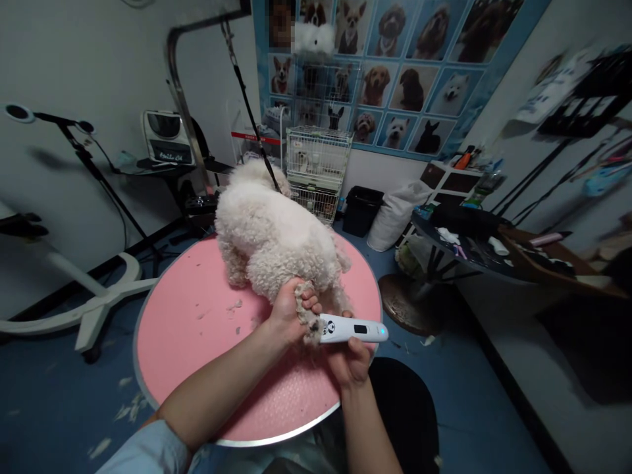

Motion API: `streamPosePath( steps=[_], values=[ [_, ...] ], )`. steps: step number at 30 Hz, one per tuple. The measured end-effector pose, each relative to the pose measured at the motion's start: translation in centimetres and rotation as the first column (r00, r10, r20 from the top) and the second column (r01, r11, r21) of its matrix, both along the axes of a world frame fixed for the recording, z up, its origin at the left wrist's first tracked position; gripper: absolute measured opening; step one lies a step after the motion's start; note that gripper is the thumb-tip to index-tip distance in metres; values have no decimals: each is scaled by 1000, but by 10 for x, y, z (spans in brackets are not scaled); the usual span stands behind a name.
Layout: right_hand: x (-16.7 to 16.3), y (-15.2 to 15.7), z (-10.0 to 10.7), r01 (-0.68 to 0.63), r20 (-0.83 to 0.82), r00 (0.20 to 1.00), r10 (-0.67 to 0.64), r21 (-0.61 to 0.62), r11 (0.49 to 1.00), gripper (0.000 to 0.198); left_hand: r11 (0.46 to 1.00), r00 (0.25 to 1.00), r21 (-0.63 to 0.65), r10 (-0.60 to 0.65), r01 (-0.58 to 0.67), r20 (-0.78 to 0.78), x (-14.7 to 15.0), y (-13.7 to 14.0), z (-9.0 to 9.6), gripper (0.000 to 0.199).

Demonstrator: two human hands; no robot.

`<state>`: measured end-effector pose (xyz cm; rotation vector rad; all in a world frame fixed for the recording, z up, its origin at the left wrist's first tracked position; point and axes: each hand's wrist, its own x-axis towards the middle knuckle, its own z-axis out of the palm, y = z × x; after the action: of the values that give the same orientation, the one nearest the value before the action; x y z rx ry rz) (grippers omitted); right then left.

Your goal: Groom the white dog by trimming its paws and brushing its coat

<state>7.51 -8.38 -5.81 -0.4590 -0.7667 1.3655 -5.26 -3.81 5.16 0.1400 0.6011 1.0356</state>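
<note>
A curly white dog (279, 227) stands on a round pink grooming table (182, 329), its rear toward me and its back trimmed short. My left hand (291, 308) is closed around one of its hind legs, the paw (312, 329) sticking out past the fingers. In my right hand (350, 361) lies a white electric clipper (353, 329) with a dark display and a blue light. The clipper's head end meets the fur of the paw; its blade is hidden there. A black grooming loop (254, 122) runs from above down to the dog's neck.
A bent metal arm (180, 79) rises behind the table. Stacked wire cages (318, 164), a black bin (362, 209) and a white sack (395, 214) stand at the back. Tools cover a dark side table (464, 240) at right. Cut fur (131, 408) lies on the blue floor.
</note>
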Motion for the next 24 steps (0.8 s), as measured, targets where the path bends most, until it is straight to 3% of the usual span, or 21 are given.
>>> streamPosePath(
  steps=[4, 7, 11, 15, 19, 24],
  values=[
    [8, -3, -7, -53, 34, 998, 55, -74, 996, 45, 1000, 1000, -1, 2, -2, -16, 0, 0, 0, 30],
    [22, -10, 1, -48, 121, 991, 57, -72, 996, 46, 1000, 999, 3, 26, -26, -24, 1, 1, 2, 30],
    [37, -22, 26, 78, 258, 959, -116, 153, 985, 39, 1000, 1000, 14, 25, -24, -15, 2, 2, 1, 31],
    [37, -33, 46, 4, 558, 797, -230, 376, 926, 33, 997, 998, 39, 62, -61, -13, 1, 2, -2, 31],
    [31, -38, 49, 69, 577, 723, -381, 488, 870, 31, 998, 998, 43, 56, -55, -11, 0, 3, -6, 31],
    [25, -40, 47, 28, 637, 578, -511, 610, 792, 38, 996, 997, 45, 75, -73, -32, 2, 4, -7, 32]
  ],
)
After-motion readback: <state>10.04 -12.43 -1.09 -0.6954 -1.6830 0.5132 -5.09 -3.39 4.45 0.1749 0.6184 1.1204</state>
